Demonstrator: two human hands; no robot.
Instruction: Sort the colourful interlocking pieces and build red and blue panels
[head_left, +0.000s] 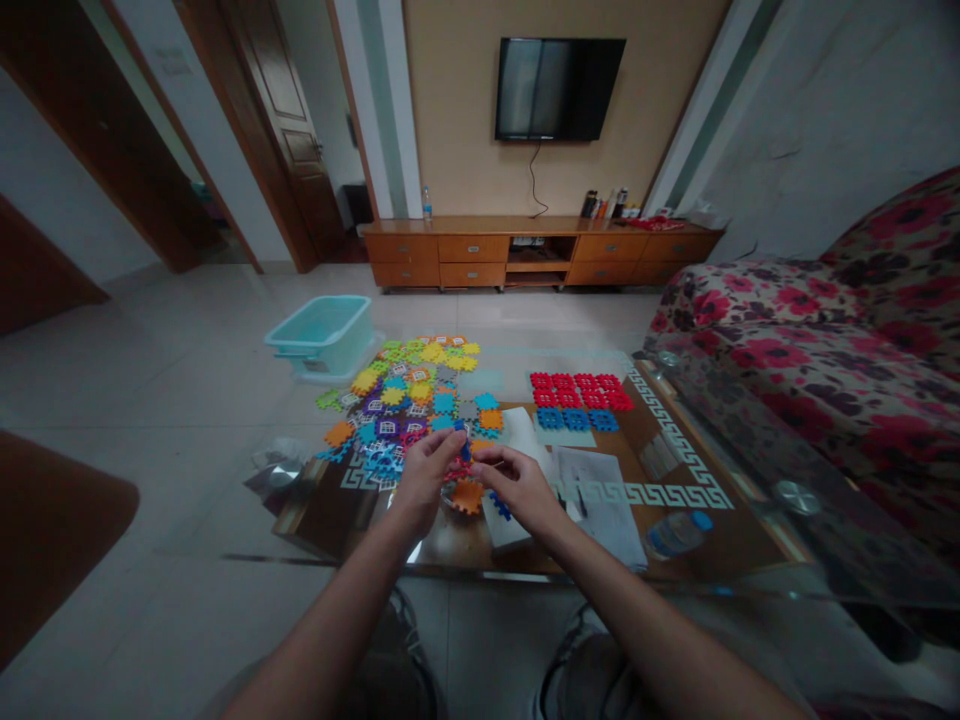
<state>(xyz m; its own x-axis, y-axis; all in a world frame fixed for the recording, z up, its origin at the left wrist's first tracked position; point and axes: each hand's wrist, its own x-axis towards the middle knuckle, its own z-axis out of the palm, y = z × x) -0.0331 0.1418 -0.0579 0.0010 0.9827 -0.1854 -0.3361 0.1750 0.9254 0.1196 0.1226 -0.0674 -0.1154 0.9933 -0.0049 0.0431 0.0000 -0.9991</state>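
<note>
Over the near part of the glass table, my left hand (426,478) pinches a small blue interlocking plastic tile (463,440), seen nearly edge-on. The fingers of my right hand (521,483) are closed at the tile's lower right edge; the fingertips partly hide the contact. Just below the hands lies an orange notched tile (467,496). Another blue tile (500,507) shows beside my right hand. To the left and beyond spreads a pile of tiles (420,390) in yellow, green, orange, purple and blue, some with window shapes.
Red tiles (577,390) stand in rows at the right, with blue tiles (576,419) in front. Papers (604,500) and a water bottle (679,535) lie on the glass table (697,575). A teal tub (322,340) is at the far left, a flowered sofa (810,340) at right.
</note>
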